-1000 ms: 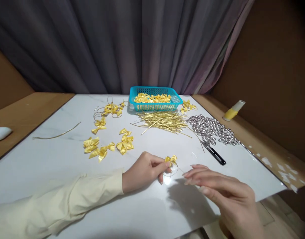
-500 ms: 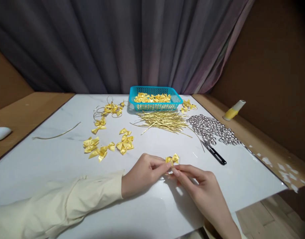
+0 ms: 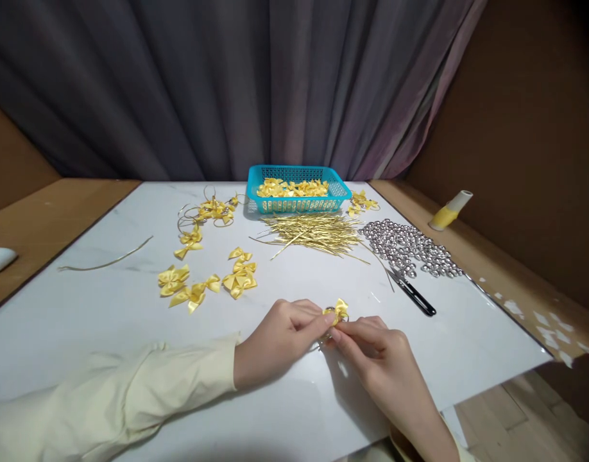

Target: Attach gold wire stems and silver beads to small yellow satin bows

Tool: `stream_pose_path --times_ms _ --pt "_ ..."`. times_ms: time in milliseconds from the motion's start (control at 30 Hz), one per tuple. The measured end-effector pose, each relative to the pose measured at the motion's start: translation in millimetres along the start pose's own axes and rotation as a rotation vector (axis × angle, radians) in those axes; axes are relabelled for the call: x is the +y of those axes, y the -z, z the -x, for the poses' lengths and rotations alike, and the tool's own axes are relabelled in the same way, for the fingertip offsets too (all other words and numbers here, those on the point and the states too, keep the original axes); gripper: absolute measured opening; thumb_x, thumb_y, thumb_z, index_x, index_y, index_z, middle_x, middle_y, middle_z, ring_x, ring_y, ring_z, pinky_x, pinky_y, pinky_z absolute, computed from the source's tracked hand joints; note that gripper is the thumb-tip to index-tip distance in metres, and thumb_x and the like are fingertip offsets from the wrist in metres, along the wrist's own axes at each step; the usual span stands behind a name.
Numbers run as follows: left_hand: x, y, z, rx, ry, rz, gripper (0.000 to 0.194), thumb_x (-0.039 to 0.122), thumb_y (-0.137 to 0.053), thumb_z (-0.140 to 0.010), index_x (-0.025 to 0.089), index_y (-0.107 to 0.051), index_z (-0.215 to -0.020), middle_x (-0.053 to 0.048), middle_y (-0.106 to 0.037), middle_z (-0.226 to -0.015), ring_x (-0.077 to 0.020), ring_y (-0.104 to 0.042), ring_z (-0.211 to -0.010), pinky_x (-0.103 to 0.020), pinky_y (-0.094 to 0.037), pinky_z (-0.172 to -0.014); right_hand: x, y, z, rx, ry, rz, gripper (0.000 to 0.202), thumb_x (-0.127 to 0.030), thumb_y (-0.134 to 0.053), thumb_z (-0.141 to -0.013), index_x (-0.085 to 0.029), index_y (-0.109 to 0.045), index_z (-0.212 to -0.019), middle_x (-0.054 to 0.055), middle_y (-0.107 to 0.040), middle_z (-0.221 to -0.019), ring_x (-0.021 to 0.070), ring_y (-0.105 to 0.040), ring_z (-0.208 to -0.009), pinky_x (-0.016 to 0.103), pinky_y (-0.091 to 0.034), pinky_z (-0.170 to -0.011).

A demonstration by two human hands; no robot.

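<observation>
Pinched between the fingertips of both hands is a yellow satin bow [image 3: 341,309], held just above the table. My left hand [image 3: 294,328] grips it from the left, thumb on its lower side. From the right, my right hand [image 3: 376,350] closes thumb and forefinger at its lower edge. A thin wire shows around the bow, and a bit of silver shows under the fingertips; most of it is hidden. To the left lie several loose yellow bows [image 3: 195,293] on the white table [image 3: 275,410].
A blue basket [image 3: 299,205] of bows stands at the back, with gold wire ties [image 3: 318,234] before it. Silver beads [image 3: 410,247] and a black-handled cutter [image 3: 414,296] lie right. Bows with wire loops [image 3: 215,210] are back left; one wire [image 3: 106,262] lies far left.
The bow has turned and tilted between my fingers, and the wire now curves around it. Both hands stay close together in nearly the same place.
</observation>
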State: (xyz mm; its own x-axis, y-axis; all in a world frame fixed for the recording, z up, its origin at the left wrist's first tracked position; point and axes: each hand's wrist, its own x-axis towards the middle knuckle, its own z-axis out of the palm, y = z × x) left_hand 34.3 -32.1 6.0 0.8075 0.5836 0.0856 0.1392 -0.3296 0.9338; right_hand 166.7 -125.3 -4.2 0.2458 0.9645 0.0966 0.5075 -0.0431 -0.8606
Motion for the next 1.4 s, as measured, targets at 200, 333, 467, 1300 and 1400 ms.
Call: stream_pose_path --times_ms 200,333,467,1300,1400 --pt "-0.4 0.4 1.4 0.007 -0.015 0.000 0.041 0.026 -0.042 -0.088 0.012 -0.060 -0.054 -0.005 -0.057 -0.060 -0.0158 -0.054 -0.074 -0.028 -0.043 -0.071 -2.4 -0.1 0.0 0.007 -0.019 -0.016 0.020 -0.029 -0.054 -0.081 -0.023 -0.073 -0.076 0.004 -0.069 -0.069 0.0209 -0.056 -0.072 0.033 -0.038 -0.073" --pt "0.5 0.5 2.2 -0.006 -0.058 -0.014 0.038 0.022 -0.041 -0.088 0.012 -0.062 -0.057 -0.005 -0.058 -0.062 -0.0156 -0.053 -0.076 -0.029 -0.043 -0.074 -2.9 -0.6 -0.4 0.006 -0.036 -0.025 0.020 -0.029 -0.054 -0.081 -0.023 -0.073 -0.075 0.004 -0.069 -0.069 0.0209 -0.055 -0.074 0.034 -0.036 -0.074" --pt "2.7 0.8 1.2 -0.018 -0.075 -0.004 0.038 0.023 -0.042 -0.088 0.012 -0.064 -0.059 -0.004 -0.060 -0.063 -0.0146 -0.052 -0.071 -0.032 -0.042 -0.078 -4.2 -0.2 -1.1 -0.001 -0.036 -0.030 0.021 -0.028 -0.054 -0.082 -0.023 -0.072 -0.074 0.003 -0.069 -0.068 0.0197 -0.057 -0.070 0.033 -0.035 -0.075" --pt "2.5 1.1 -1.0 -0.007 0.258 0.366 0.026 0.028 -0.054 -0.081 0.009 -0.065 -0.065 -0.006 -0.062 -0.074 -0.0159 -0.052 -0.075 -0.028 -0.038 -0.072 -0.4 0.1 -5.4 0.062 -0.001 -0.059 0.025 -0.028 -0.054 -0.082 -0.021 -0.067 -0.061 0.000 -0.067 -0.060 0.0178 -0.055 -0.066 0.033 -0.035 -0.075" --pt "3.8 1.9 -2.0 0.029 0.300 0.339 0.027 0.032 -0.055 -0.080 0.010 -0.066 -0.071 -0.005 -0.062 -0.074 -0.0156 -0.052 -0.073 -0.028 -0.039 -0.070 1.7 3.1 -3.4 0.099 0.065 -0.113 0.020 -0.028 -0.056 -0.081 -0.021 -0.069 -0.068 0.000 -0.064 -0.059 0.0169 -0.056 -0.064 0.033 -0.038 -0.073"
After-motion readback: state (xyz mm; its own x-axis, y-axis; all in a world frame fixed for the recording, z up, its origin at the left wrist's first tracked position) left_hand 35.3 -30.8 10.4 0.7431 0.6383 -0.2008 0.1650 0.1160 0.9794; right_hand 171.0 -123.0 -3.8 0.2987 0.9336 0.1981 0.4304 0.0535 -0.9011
